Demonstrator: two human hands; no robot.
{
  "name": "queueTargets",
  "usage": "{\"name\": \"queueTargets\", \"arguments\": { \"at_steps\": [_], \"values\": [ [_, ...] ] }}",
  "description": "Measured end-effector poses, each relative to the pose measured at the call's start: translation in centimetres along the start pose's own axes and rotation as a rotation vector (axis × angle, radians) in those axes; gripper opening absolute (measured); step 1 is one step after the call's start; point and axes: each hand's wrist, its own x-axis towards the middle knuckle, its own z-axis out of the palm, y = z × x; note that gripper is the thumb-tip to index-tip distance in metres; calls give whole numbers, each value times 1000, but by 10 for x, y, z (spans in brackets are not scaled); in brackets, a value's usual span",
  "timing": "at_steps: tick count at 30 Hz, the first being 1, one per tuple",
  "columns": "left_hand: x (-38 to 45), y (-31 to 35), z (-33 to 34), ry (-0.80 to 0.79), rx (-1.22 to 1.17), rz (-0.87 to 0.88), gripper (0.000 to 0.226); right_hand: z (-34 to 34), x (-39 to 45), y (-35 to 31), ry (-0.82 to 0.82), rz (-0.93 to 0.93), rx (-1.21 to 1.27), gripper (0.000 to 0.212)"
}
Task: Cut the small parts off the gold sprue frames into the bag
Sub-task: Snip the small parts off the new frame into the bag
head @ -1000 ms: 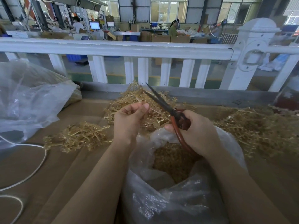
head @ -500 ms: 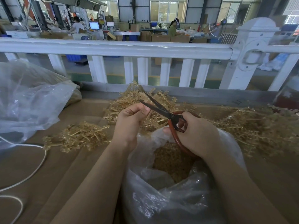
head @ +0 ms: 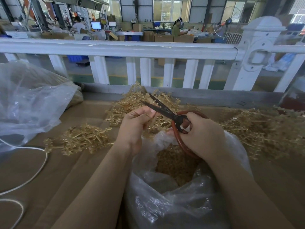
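Pinching gold sprue (head: 152,116) in left hand (head: 134,124), right hand (head: 200,133) gripping scissors (head: 166,111), blades apart

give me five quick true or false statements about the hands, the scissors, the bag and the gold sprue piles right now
1. The right hand grips the red-handled scissors. True.
2. The scissor blades are fully closed. False: they stand apart, tips pointing up and to the left.
3. The left hand pinches a gold sprue piece beside the blades. True.
4. The clear bag under the hands holds nothing. False: gold cut parts lie inside it.
5. A white cable lies on the brown surface to the left. True.
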Motion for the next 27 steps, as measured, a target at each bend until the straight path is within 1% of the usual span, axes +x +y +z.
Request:
{"name": "queueTargets", "arguments": {
  "at_steps": [2, 3, 5, 6, 10, 15, 18, 21, 22, 25, 27],
  "values": [
    [-1, 0, 0, -15, -37, -16, 9, -1, -1, -1, 25, -4, 10, 58],
    [-1, 0, 0, -19, -58, -24, 6, -2, -1, -2, 28, -6, 12, 62],
    [0, -2, 0, -10, -79, -45, 15, -3, -1, -2, 23, -16, 19, 72],
    [1, -2, 0, -3, -70, -56, 19, -3, -1, -1, 23, -22, 23, 73],
    [2, -2, 1, 10, -94, -70, 28, -3, -2, 0, 47, -24, 33, 59],
    [2, -2, -1, 37, -23, -82, 23, 1, 0, 0, 34, -41, 44, 59],
    [2, -2, -2, 30, -12, -73, 23, 4, 1, 2, 34, -37, 86, 66],
    [0, 0, -1, 29, -26, -75, 21, 5, 1, 3, 42, -38, 129, 83],
    [0, 0, 0, 31, -34, -76, 19, 5, 1, 4, 45, -39, 135, 83],
    [-1, 0, 1, 40, -49, -72, 12, 5, 0, 4, 63, -36, 126, 65],
    [0, 0, 0, 25, -49, -51, 9, 5, 1, 5, 54, -31, 132, 72]
  ]
}}
